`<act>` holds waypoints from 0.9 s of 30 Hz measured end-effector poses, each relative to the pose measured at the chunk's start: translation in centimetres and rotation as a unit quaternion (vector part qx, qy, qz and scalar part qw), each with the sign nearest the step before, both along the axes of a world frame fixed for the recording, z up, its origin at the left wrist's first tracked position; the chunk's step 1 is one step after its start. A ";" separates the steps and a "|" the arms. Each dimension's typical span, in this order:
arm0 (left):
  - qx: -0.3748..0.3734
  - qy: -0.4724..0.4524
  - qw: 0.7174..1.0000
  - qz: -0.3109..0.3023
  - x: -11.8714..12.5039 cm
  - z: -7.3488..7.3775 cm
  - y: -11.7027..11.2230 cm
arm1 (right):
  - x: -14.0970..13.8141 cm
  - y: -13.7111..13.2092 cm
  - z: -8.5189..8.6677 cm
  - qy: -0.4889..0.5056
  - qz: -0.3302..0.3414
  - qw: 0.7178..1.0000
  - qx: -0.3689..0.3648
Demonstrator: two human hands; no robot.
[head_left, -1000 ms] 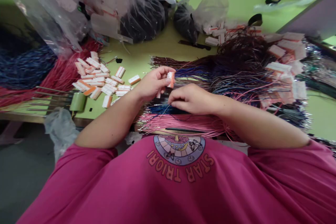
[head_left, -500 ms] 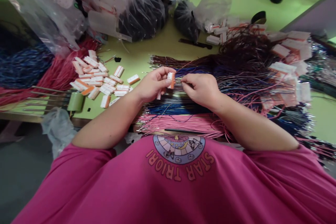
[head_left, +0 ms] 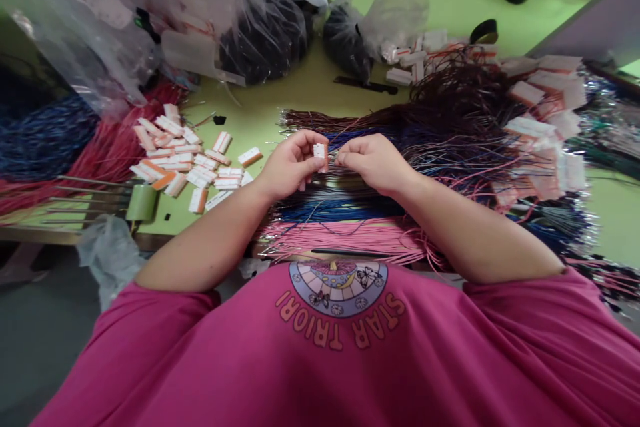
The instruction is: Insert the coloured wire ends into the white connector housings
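My left hand (head_left: 290, 163) is closed on a small white and orange connector housing (head_left: 321, 156), held between thumb and fingers above the wires. Close to its right side, my right hand (head_left: 373, 161) pinches what looks like a thin wire, mostly hidden by the fingertips. Under both hands lie bundles of cut wires: brown wires (head_left: 320, 121) at the back, blue wires (head_left: 320, 209) nearer me and pink wires (head_left: 340, 237) at the front edge. Loose white and orange connector housings (head_left: 173, 147) are heaped to the left of my left hand.
Clear plastic bags (head_left: 265, 33) with dark contents stand at the back. Wired connectors (head_left: 545, 140) pile up on the right. A green cylinder (head_left: 142, 203) with metal rods sits at the left front edge. Black tape rolls (head_left: 484, 32) lie at the back right.
My right hand has moved left, so its fingertips are nearer the connector housing. The housing has turned slightly in my left hand, and the whole view has shifted a little.
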State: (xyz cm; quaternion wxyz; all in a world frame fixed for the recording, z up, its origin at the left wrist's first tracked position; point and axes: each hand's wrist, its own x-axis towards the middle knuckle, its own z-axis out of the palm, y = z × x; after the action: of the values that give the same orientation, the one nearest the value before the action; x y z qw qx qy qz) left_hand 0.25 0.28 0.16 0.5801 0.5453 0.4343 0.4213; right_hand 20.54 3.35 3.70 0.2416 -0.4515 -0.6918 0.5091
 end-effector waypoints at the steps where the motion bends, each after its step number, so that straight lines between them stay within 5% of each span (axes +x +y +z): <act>1: -0.002 0.002 1.000 0.000 0.0 0.0 0.0 | 0.0 0.0 -0.1 0.000 -0.001 1.000 0.006; 21: -0.025 0.060 0.998 0.011 0.4 1.6 -0.5 | -0.5 -0.3 -0.5 -0.114 0.066 0.983 0.129; 24: -0.037 0.062 0.997 0.013 0.1 2.0 -0.4 | 0.6 -0.4 0.7 -0.211 0.128 0.947 0.204; 27: -0.052 0.062 0.996 0.035 -0.3 2.1 -0.2 | 2.0 -1.4 2.1 -0.319 0.145 0.869 0.349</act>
State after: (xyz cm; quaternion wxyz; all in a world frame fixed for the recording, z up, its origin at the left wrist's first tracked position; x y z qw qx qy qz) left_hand -0.01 0.06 2.24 0.5644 0.5236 0.5102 0.3834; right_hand 22.52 1.93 5.80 0.0729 -0.3706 -0.9213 0.0921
